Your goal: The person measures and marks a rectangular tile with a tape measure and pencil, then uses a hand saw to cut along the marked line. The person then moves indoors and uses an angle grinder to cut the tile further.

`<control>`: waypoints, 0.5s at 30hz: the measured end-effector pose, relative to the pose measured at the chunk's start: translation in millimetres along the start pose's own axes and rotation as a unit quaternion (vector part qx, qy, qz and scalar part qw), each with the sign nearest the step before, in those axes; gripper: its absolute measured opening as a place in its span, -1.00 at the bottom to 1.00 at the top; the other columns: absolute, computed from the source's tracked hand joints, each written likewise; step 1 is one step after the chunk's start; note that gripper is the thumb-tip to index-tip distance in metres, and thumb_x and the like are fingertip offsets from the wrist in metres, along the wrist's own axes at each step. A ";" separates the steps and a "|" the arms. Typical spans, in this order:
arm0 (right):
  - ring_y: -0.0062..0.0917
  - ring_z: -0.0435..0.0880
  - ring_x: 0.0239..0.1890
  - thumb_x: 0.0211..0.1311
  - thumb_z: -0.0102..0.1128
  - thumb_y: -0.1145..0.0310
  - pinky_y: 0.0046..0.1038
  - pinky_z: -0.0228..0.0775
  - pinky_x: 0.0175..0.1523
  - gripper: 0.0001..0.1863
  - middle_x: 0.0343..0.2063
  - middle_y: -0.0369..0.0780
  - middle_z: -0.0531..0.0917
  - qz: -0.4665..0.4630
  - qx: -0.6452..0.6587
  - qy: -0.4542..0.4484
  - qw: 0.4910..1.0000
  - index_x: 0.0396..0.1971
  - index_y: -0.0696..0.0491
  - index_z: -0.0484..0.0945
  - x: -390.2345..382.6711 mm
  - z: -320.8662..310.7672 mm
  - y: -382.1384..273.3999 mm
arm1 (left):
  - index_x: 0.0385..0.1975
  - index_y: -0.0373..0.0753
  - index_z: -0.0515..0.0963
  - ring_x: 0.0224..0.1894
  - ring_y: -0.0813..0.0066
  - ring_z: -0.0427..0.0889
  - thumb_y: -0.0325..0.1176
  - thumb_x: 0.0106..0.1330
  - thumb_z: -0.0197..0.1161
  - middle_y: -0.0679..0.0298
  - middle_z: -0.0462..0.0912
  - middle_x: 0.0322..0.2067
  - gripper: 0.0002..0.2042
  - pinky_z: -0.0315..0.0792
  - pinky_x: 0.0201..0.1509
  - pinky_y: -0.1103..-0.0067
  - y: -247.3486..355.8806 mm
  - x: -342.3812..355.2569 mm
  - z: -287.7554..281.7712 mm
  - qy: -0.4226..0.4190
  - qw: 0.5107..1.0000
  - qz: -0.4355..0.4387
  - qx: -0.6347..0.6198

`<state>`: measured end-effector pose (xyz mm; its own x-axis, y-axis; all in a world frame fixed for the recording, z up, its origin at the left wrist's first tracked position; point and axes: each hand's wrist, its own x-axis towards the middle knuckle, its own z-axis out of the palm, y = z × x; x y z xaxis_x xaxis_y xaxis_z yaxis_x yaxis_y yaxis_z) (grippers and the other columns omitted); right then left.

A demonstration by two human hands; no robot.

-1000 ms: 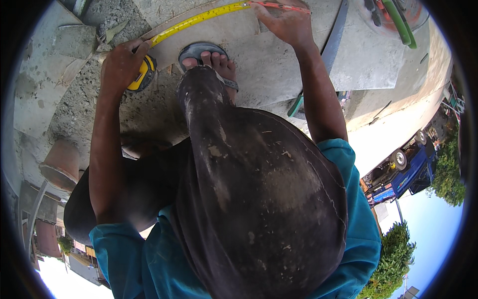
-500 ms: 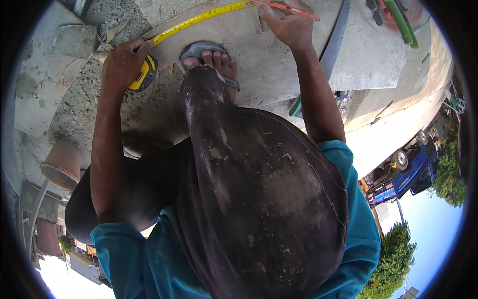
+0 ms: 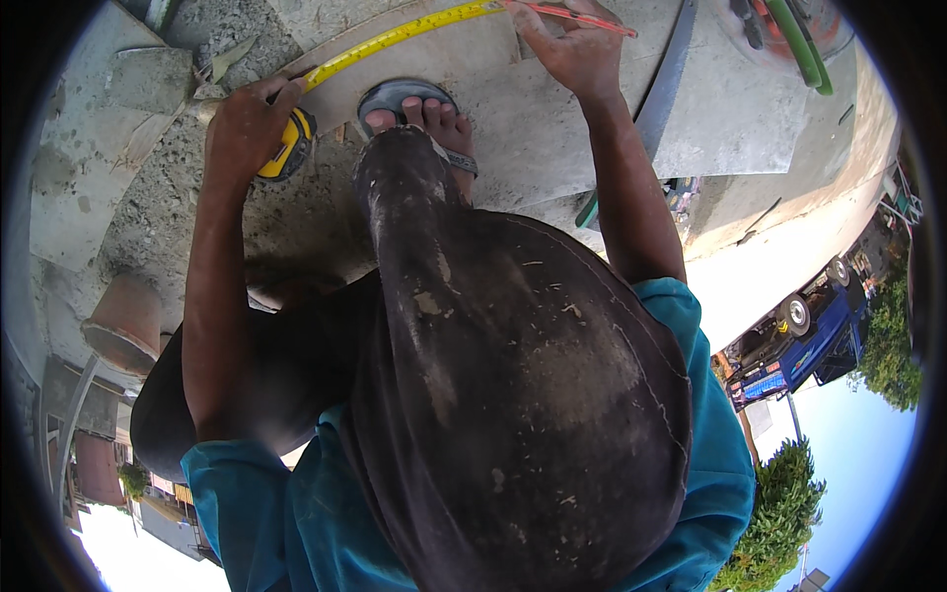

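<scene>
A yellow tape measure blade (image 3: 400,41) stretches in a line from my left hand to my right, lying along a grey board (image 3: 434,61). My left hand (image 3: 247,123) is closed round the yellow and black tape measure case (image 3: 289,148), with thumb and finger at the blade's mouth. Near the far end of the blade, my right hand (image 3: 577,49) grips a red pencil (image 3: 572,16); its tip sits beside the blade's end. Whether the fingers also press on the blade is hard to make out. My sandalled foot (image 3: 419,113) stands on the near side of the board.
A handsaw (image 3: 663,84) lies right of my right forearm. Beyond it, a clear round tub (image 3: 779,30) holds tools with green and red handles. A bucket (image 3: 123,321) is at the left. Broken boards (image 3: 89,148) and rubble cover the ground at far left.
Almost nothing differs. The view has shifted very slightly; both hands keep their hold on the tape measure and the pencil.
</scene>
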<state>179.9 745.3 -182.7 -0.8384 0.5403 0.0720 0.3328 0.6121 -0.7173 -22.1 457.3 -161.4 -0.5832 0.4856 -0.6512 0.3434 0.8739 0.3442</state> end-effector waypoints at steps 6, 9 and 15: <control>-0.47 0.72 -0.53 0.12 0.47 0.29 -0.44 0.55 -0.41 -0.84 -0.52 -0.23 0.75 -0.034 -0.030 -0.010 0.999 -0.32 0.02 0.79 -6.5 0.4 11.0 | -0.12 -0.09 0.71 -0.34 0.07 0.67 0.06 0.37 0.18 0.03 0.67 -0.41 -0.62 0.50 -0.15 0.31 0.2 1.0 -0.3 -0.015 1.000 -0.006 0.014; -0.47 0.73 -0.52 0.13 0.46 0.32 -0.44 0.56 -0.41 -0.85 -0.52 -0.22 0.75 -0.035 -0.033 -0.003 0.999 -0.35 0.06 0.77 -4.7 1.7 11.1 | -0.08 -0.08 0.70 -0.24 0.06 0.69 0.09 0.36 0.18 0.02 0.69 -0.31 -0.60 0.50 -0.06 0.31 -0.5 3.0 -0.6 -0.028 0.999 -0.016 0.028; -0.45 0.72 -0.47 0.13 0.43 0.41 -0.43 0.55 -0.35 -0.91 -0.49 -0.22 0.73 -0.068 0.034 -0.015 0.997 -0.41 0.07 0.69 11.1 -4.5 -7.2 | -0.18 -0.14 0.72 -0.40 0.03 0.67 0.04 0.36 0.19 0.01 0.66 -0.49 -0.62 0.50 -0.20 0.28 1.2 -0.9 1.6 -0.003 1.000 -0.001 0.010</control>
<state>170.2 749.5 -173.6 -0.8868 0.4365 0.1516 0.1860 0.6376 -0.7476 -20.0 457.9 -161.4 -0.5803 0.4832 -0.6556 0.3566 0.8745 0.3289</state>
